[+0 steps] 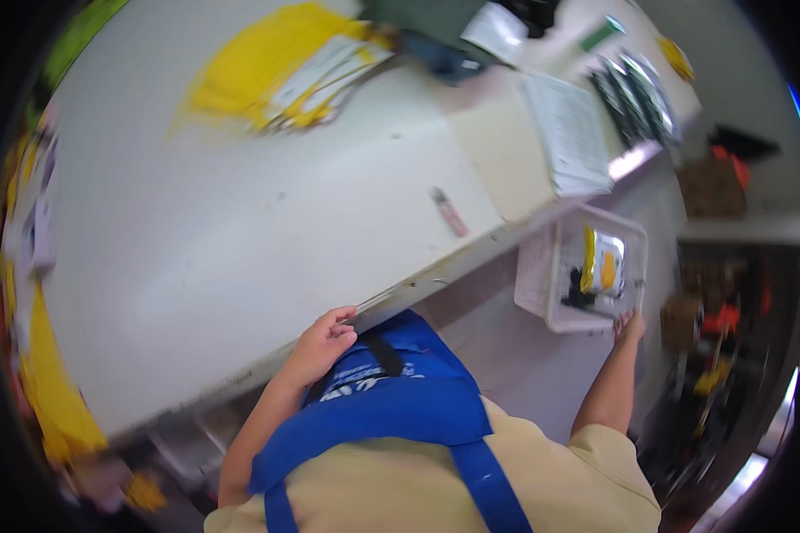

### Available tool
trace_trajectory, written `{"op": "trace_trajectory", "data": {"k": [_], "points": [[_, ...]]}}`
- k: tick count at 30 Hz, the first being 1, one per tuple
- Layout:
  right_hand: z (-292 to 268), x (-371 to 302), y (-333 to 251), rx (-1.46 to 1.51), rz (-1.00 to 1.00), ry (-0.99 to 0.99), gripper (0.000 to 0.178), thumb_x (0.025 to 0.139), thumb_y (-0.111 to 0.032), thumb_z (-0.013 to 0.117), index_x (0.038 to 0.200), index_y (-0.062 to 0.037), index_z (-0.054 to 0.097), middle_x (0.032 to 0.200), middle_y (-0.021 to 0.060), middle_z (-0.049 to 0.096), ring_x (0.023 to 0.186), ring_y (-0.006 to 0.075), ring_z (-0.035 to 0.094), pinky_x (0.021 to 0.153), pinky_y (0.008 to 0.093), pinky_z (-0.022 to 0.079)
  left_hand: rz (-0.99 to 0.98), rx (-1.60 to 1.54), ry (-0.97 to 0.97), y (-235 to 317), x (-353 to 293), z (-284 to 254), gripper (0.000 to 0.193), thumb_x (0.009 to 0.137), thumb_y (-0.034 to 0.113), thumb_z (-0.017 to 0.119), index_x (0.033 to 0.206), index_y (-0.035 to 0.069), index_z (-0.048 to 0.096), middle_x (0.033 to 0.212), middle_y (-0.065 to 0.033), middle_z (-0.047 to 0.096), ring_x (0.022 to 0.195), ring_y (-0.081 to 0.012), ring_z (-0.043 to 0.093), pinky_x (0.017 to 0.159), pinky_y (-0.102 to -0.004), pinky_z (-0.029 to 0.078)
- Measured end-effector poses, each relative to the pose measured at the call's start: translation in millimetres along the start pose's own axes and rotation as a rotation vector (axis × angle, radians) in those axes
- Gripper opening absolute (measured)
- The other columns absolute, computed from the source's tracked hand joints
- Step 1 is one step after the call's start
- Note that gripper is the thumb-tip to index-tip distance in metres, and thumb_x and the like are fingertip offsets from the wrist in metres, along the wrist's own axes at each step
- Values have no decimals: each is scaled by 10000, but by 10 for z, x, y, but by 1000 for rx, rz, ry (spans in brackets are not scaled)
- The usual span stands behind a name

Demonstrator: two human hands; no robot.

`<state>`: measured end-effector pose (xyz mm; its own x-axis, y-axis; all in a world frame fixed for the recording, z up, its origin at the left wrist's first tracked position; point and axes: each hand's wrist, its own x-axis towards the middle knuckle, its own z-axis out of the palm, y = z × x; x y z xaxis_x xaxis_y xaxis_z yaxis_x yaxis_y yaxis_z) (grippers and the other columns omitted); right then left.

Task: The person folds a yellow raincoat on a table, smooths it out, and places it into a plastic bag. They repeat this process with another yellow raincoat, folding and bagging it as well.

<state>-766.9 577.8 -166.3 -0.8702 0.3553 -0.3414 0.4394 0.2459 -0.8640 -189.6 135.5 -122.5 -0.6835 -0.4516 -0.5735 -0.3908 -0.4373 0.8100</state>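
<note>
My left hand (327, 339) rests at the front edge of the white table (258, 266), its fingers loosely bent and apart, with nothing in them. Stretched out to the right, my right hand (629, 327) grips the near right corner of a white plastic basket (535, 275). The basket stands beside the table, lower than its top. Inside lie a yellow and silver package (604, 263) and something dark (580, 291) that I cannot make out. A small cutter-like tool with a reddish handle (451, 213) lies on the table near its edge.
Yellow fabric pieces (280, 62) lie at the back of the table, near dark green cloth (427, 31). A stack of papers (567, 133) and dark shiny packets (633, 98) occupy its right end. Cardboard boxes (711, 186) and crowded shelving stand at far right.
</note>
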Motion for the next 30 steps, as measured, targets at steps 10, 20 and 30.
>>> {"op": "trace_trajectory", "data": {"k": [10, 20, 30], "points": [[2009, -3561, 490, -1232, -64, -1696, 309, 907, -155, 558, 1190, -32, 541, 1086, 107, 616, 972, 189, 595, 856, 318, 471, -274, 2, 1170, -2779, -1417, 707, 223, 886, 108, 577, 1089, 16, 586, 912, -123, 651, 787, -238, 639, 749, -302, 503], [2417, -5391, 845, -1670, -335, -1853, 248, 893, -46, 539, 1135, 5, 563, 1046, 78, 621, 945, 156, 578, 875, 283, 441, -1075, -269, 1246, -5087, -1609, 810, 1029, 735, 389, 780, 1470, 40, 149, 1495, -264, 159, 1354, -404, 256, 1060, -426, 353], [2171, -6008, 1819, -1853, -173, -1867, 307, 921, -100, 551, 1200, 27, 533, 1141, 134, 615, 1020, 196, 594, 934, 306, 442, -561, -1062, 1915, -6189, -1863, 333, 357, 908, 137, 462, 1222, -23, 518, 1091, -143, 617, 955, -248, 587, 805, -350, 443]]}}
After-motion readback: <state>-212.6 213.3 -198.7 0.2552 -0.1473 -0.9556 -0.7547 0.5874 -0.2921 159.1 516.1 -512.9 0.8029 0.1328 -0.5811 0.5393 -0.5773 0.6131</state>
